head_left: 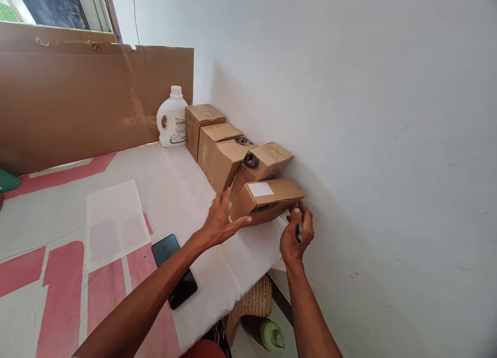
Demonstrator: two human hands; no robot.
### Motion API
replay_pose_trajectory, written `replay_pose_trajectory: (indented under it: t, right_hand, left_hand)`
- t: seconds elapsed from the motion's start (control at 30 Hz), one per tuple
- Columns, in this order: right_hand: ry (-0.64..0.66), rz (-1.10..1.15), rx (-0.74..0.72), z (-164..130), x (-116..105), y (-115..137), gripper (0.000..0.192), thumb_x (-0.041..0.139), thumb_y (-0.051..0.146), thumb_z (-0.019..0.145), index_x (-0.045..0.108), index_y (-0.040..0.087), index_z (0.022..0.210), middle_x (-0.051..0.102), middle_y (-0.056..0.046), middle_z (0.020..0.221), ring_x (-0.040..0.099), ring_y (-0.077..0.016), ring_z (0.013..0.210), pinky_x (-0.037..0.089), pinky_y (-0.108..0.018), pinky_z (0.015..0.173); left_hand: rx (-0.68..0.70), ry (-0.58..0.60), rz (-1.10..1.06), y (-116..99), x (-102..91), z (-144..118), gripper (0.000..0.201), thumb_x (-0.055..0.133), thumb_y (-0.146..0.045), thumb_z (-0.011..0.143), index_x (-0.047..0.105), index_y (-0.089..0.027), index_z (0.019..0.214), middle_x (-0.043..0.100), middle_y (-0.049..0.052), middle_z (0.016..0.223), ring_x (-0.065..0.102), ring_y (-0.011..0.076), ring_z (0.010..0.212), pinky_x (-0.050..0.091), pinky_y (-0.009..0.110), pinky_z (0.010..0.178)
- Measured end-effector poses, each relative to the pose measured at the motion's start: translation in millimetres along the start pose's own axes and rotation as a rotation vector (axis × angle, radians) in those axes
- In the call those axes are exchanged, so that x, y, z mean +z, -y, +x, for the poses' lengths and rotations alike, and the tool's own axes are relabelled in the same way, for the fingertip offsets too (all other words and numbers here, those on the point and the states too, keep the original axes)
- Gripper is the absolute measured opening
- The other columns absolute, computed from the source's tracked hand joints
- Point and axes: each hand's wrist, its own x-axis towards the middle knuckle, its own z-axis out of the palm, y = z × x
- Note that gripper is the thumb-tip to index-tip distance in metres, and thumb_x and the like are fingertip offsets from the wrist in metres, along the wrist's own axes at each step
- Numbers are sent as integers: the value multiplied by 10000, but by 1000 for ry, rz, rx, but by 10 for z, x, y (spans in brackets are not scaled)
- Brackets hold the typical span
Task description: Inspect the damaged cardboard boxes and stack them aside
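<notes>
Head view: the white-labelled box (277,192) is lying just right of centre, its long axis running left to right between the wide-spread left hand (219,221) and the right hand (295,231), which is holding a small dark object (298,233).

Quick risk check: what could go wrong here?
The front box sits near the table's edge; a nudge from the left hand might shift it. The dark object in the right hand could slip. The left forearm crosses the phone and might knock it.
</notes>
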Motion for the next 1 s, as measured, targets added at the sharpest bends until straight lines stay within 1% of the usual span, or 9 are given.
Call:
replay_pose_trajectory:
  t: [0.07,0.13,0.27,0.4,0.53,0.63,0.8,0.9,1.0]
  right_hand:
    - [-3,5,-9,-12,65,3,703,429,731,1037,690,145,1322,737,-224,1339,702,-360,1243,564,-581,1043]
    - [-16,16,-4,-27,73,47,735,426,734,1033,683,118,1340,738,-240,1323,720,-369,1188,581,-598,1006]
    - [-24,44,12,-152,-45,277,714,435,697,1053,676,104,1368,743,-224,1290,735,-353,1134,615,-572,950]
    - [94,65,0,-564,-124,700,571,510,615,1074,716,163,1354,756,-174,1291,738,-345,1148,598,-559,990]
    - [399,199,-30,-1229,16,1191,425,531,480,1104,699,207,1382,769,-133,1303,758,-312,1137,584,-545,1034]
    - [645,349,-109,-1740,157,1504,342,523,368,1114,680,223,1382,778,-109,1271,772,-259,1088,633,-437,950]
    - [853,455,-320,-2336,240,1695,299,538,232,1098,652,217,1374,781,-112,1226,777,-249,1115,655,-393,928]
    - [890,465,-400,-2427,231,1650,281,548,212,1094,661,224,1350,786,-99,1198,786,-243,1090,657,-380,919]
    - [879,424,-406,-2296,188,1671,248,540,263,1110,696,234,1301,799,-81,1168,787,-244,1074,650,-379,918]
  left_hand:
    - [-8,20,-30,-49,230,229,1024,896,-502,772,389,-179,1601,502,247,1594,455,444,1518,398,644,1238]
    - [-20,6,-59,-74,362,334,873,874,-430,803,456,-171,1523,577,236,1500,527,429,1440,451,628,1181]
    - [-7,-21,-117,-103,253,109,617,836,-364,842,548,-194,1360,661,167,1377,620,360,1310,509,542,1115]
    - [-21,-93,-162,-179,-324,-577,641,825,-420,879,541,-232,1422,673,124,1428,659,302,1273,538,461,1090]
    - [-143,-364,-56,-275,-1073,-1483,577,845,-429,876,616,-240,1371,735,91,1357,709,281,1213,572,419,1040]
    - [-306,-569,114,-310,-1460,-2179,581,848,-488,867,649,-246,1356,761,80,1271,740,303,1152,617,423,940]
    - [-470,-771,141,-204,-1565,-3032,605,828,-557,867,651,-250,1357,771,87,1222,753,317,1110,644,446,889]
    - [-483,-792,45,-101,-1497,-3276,669,814,-588,876,608,-256,1419,756,106,1304,734,331,1199,633,477,972]
    - [-430,-772,4,-109,-1474,-3354,819,793,-658,870,518,-268,1536,668,139,1475,647,351,1370,576,505,1102]
